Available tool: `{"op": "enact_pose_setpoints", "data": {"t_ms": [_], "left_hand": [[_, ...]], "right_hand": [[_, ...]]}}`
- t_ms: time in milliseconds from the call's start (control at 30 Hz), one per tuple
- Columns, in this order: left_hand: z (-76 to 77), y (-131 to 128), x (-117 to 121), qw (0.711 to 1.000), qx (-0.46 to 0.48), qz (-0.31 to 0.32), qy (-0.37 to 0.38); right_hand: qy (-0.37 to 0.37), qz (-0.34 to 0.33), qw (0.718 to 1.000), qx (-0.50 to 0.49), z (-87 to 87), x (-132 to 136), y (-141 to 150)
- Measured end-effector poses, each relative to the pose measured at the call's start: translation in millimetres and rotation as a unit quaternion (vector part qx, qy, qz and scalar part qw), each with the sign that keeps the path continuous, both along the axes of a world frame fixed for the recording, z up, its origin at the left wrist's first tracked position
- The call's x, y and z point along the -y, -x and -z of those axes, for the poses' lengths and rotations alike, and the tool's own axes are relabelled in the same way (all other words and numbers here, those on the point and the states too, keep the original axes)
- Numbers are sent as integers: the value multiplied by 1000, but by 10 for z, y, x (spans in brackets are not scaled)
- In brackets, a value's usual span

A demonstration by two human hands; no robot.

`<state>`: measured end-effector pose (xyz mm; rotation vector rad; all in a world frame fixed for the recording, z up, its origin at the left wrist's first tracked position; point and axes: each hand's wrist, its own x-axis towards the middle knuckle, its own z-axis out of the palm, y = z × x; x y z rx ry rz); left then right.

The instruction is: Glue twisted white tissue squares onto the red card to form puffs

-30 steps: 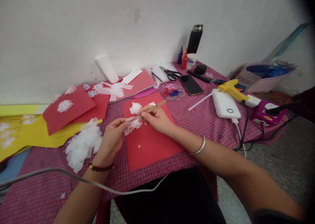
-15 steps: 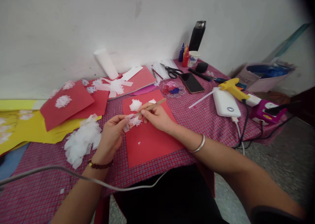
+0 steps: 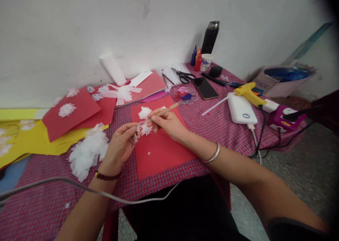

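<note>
My left hand (image 3: 120, 147) pinches a small white tissue piece (image 3: 143, 128) just above a red paper sheet (image 3: 161, 151) that lies on the checked tablecloth. Close beside it, my right hand (image 3: 167, 123) grips a thin wooden stick (image 3: 165, 111), whose near tip touches the tissue piece. A white tissue flower (image 3: 145, 112) sits stuck on the red sheet just beyond my fingers.
A heap of white tissue (image 3: 88, 151) lies left of my hand, with red sheets (image 3: 71, 112) and yellow paper (image 3: 34, 140) behind. Right of the sheet are a phone (image 3: 205, 88), scissors (image 3: 183, 76), a paint palette (image 3: 186, 96), a yellow glue gun (image 3: 249, 92), a white power bank (image 3: 241, 108) and a black flask (image 3: 210, 37). A cable (image 3: 79, 188) crosses my left arm.
Both hands have stayed together over the red sheet, working the tissue with the stick. The view has shifted slightly, so everything sits a little higher in the picture.
</note>
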<state>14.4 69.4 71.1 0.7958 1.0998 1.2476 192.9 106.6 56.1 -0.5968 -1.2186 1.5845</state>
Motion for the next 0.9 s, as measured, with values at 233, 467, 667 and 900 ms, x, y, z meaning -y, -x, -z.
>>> {"op": "enact_pose_setpoints", "data": {"t_ms": [233, 467, 667, 900], "left_hand": [[-15, -127, 80, 986, -106, -36, -123], [-76, -134, 81, 988, -113, -50, -92], [-80, -32, 2, 959, -247, 37, -136], [44, 64, -212, 635, -665, 206, -334]], "right_hand": [[-4, -3, 1000, 27, 8, 33, 21], [11, -30, 999, -16, -23, 9, 8], [168, -22, 984, -48, -23, -94, -40], [228, 12, 973, 17, 46, -313, -222]]}}
